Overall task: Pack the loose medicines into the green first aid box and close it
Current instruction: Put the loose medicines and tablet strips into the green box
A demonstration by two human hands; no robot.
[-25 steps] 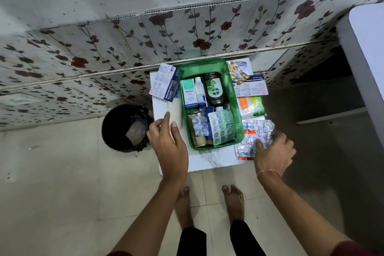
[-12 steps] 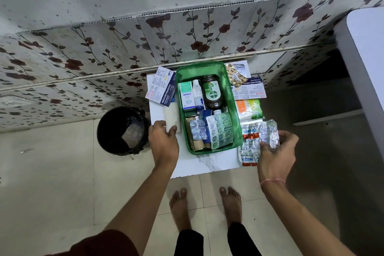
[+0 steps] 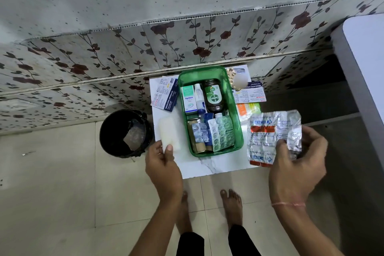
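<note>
On the white marble-patterned tabletop (image 3: pixel 209 167) your open green plastic first aid box (image 3: pixel 232 110) sits already well filled, with the brown antiseptic bottle (image 3: pixel 214 97) at its far end. Your right hand (image 3: pixel 297 164) pinches a sheaf of crinkled silver foil tablet strips (image 3: pixel 270 133), lifted just right of the box; light, floppy and slippery, so grip the stack's near edge firmly. Your left hand (image 3: pixel 164 164) grasps the translucent white soap-like block (image 3: pixel 169 133) beside the box by its near end.
</note>
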